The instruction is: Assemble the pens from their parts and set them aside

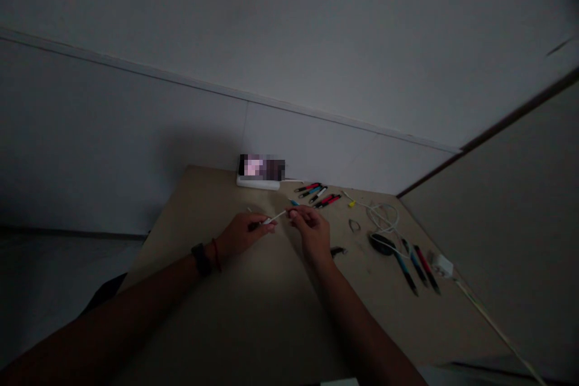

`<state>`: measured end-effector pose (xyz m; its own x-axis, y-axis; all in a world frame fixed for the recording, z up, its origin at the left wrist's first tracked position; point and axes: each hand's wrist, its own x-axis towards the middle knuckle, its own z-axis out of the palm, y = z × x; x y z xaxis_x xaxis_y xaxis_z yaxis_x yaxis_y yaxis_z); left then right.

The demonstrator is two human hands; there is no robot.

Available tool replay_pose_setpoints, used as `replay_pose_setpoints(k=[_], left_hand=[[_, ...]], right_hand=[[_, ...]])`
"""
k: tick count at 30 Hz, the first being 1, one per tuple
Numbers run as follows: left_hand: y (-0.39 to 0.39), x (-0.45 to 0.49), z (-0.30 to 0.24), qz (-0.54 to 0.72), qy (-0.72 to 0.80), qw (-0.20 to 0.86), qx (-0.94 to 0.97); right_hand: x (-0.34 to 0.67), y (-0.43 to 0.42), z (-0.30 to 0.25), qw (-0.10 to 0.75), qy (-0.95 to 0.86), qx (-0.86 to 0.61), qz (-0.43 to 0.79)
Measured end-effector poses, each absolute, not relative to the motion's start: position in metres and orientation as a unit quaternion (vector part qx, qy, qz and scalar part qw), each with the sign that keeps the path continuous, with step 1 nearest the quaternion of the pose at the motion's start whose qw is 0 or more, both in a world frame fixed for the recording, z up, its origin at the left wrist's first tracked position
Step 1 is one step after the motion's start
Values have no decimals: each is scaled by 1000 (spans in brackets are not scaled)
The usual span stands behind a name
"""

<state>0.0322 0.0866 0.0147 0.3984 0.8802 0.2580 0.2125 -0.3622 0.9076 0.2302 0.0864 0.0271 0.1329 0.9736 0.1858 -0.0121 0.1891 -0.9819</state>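
My left hand point(246, 231) and my right hand point(311, 230) meet over the middle of a tan table point(253, 313). Between them they hold a thin white pen point(275, 217), each hand pinching one end. The left wrist wears a dark band and a red cord. A small blue part point(294, 202) lies just behind the right fingers. The scene is dim, so fine detail of the pen is hard to make out.
Several red, blue and black pens point(319, 193) lie at the back of the table, more pens point(418, 265) at the right. A white cable point(384, 217), a white plug point(442, 264), a dark oval object point(380, 243) and a white box point(259, 181) are also there. Walls close in behind and right.
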Motion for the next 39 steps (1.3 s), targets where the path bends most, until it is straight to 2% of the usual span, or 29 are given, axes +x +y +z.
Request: replay_pose_setpoints(k=[7,18,25,39], left_hand=[[86,33,15,369,389,403,742],[87,34,17,368,383,412,741],[87,34,16,362,382,410,745],[86,33,15,366,378,415,743]], right_hand=[[233,87,32,644,-421,-438,465],[230,83,30,583,-531,-455,414],[225,81,31,540,-564,-457,426],[221,81,28,538,-587,-446,408]])
